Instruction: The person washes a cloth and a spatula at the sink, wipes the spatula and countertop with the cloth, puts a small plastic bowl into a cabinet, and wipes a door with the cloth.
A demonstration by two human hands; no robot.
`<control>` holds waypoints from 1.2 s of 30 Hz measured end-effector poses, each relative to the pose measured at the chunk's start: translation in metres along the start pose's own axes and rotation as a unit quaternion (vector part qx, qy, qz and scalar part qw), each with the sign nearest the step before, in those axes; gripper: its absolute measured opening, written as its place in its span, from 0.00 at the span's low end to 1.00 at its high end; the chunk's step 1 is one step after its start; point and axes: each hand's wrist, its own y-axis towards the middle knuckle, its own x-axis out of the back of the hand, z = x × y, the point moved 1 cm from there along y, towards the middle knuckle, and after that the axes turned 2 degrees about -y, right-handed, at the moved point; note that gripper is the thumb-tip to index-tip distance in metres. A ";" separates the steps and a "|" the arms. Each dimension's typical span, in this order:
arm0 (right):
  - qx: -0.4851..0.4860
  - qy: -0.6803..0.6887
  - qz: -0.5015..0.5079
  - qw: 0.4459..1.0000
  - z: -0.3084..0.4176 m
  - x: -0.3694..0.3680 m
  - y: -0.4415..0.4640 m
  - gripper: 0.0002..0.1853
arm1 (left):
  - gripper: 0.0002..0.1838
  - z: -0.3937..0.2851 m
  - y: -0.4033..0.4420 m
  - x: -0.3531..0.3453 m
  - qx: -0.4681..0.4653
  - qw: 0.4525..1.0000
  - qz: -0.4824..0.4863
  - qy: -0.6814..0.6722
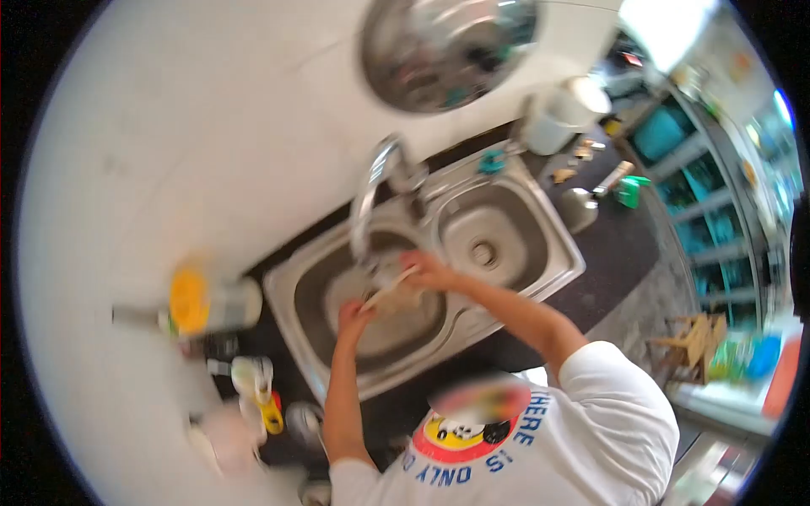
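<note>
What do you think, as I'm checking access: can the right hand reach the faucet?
Probably yes: the faucet arches close by the right hand, nothing between them, though it grips a pale item.

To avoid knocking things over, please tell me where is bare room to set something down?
Bare: the smaller basin, around its drain; the dark counter bordered by the sink's corner and metal utensil. Crowded: the larger basin, with left hand, right hand, pale item and faucet.

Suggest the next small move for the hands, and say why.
Probably ease the pale item toward the tap's tip: left hand and right hand hold it over the larger basin, near that tip. Blur obscures whether water runs.
</note>
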 end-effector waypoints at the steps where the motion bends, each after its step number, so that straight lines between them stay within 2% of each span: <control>1: -0.306 0.231 0.025 0.923 -0.005 -0.009 -0.003 0.18 | 0.10 0.001 -0.005 -0.001 0.138 0.977 -0.030 -0.160; 2: -0.276 0.204 -0.098 0.934 -0.020 -0.026 -0.006 0.24 | 0.17 -0.003 -0.013 -0.010 0.119 0.913 -0.064 -0.385; 3: -0.326 0.366 -0.123 0.863 0.026 -0.022 -0.004 0.27 | 0.18 -0.026 -0.015 -0.021 0.129 0.861 -0.036 -0.492; 4: -0.221 0.349 -0.121 0.903 -0.017 -0.050 -0.008 0.27 | 0.20 -0.041 -0.017 -0.033 0.148 0.793 -0.014 -0.591; 6: -0.265 0.343 -0.057 0.899 0.029 -0.057 -0.011 0.18 | 0.22 -0.036 -0.006 -0.053 0.165 0.723 -0.047 -0.669; 8: -0.223 0.322 -0.064 0.918 0.051 -0.074 -0.014 0.17 | 0.22 -0.028 0.005 -0.074 0.109 0.736 -0.002 -0.668; 9: -0.233 0.142 -0.089 0.958 0.049 -0.093 -0.016 0.15 | 0.22 -0.024 0.012 -0.084 0.080 0.740 0.021 -0.667; 10: -0.239 -0.039 -0.110 0.964 0.047 -0.106 -0.017 0.15 | 0.22 -0.019 0.014 -0.089 0.068 0.744 0.033 -0.664; 13: -0.122 -0.117 -0.033 0.985 0.056 -0.103 -0.018 0.15 | 0.22 -0.001 0.016 -0.092 0.080 0.740 0.066 -0.664; 16: -0.034 -0.114 -0.048 0.992 0.040 -0.105 -0.014 0.18 | 0.23 0.018 0.019 -0.089 0.100 0.732 0.087 -0.668; 19: -0.057 -0.173 0.043 0.982 0.035 -0.092 -0.012 0.16 | 0.23 0.036 0.027 -0.087 0.107 0.702 0.145 -0.689; 22: -0.301 -0.139 0.096 0.938 0.027 -0.078 0.005 0.14 | 0.24 0.059 0.038 -0.080 0.103 0.609 0.325 -0.717; 24: -0.227 -0.235 0.083 0.941 0.007 -0.070 0.014 0.12 | 0.24 0.070 0.042 -0.076 0.105 0.563 0.407 -0.712; 25: -0.190 -0.282 0.073 0.938 0.000 -0.067 0.014 0.11 | 0.24 0.051 0.036 -0.078 0.132 0.665 0.241 -0.695; 26: -0.188 -0.275 0.078 0.940 0.000 -0.065 0.014 0.12 | 0.23 0.025 0.027 -0.079 0.171 0.760 0.075 -0.622; 27: -0.183 -0.268 0.084 0.942 0.003 -0.063 0.014 0.13 | 0.23 -0.002 0.016 -0.074 0.194 0.815 -0.100 -0.537; 28: -0.176 -0.263 0.091 0.944 0.004 -0.061 0.015 0.14 | 0.22 -0.017 0.011 -0.069 0.194 0.812 -0.099 -0.542; 30: -0.298 -0.230 0.019 0.926 -0.043 -0.072 0.024 0.16 | 0.22 -0.037 0.000 -0.056 0.203 0.806 -0.100 -0.547; 31: -0.358 -0.207 -0.006 0.910 -0.067 -0.093 0.020 0.17 | 0.22 -0.046 -0.006 -0.052 0.171 0.796 -0.076 -0.575; 32: -0.398 -0.161 -0.020 0.903 -0.054 -0.091 0.015 0.19 | 0.22 -0.055 -0.012 -0.047 0.139 0.785 -0.060 -0.601; 33: -0.438 -0.114 -0.026 0.891 -0.028 -0.068 0.012 0.20 | 0.22 -0.064 -0.016 -0.044 0.152 0.799 -0.083 -0.576; 34: -0.517 -0.025 0.006 0.855 0.000 -0.051 0.013 0.19 | 0.22 -0.069 -0.021 -0.038 0.165 0.809 -0.111 -0.553; 35: -0.350 -0.174 -0.026 0.920 -0.024 -0.059 0.003 0.16 | 0.22 -0.041 -0.003 -0.035 0.076 0.825 -0.034 -0.559; 36: -0.290 -0.183 -0.034 0.939 -0.029 -0.056 -0.005 0.13 | 0.22 -0.047 -0.006 -0.039 0.098 0.853 -0.062 -0.508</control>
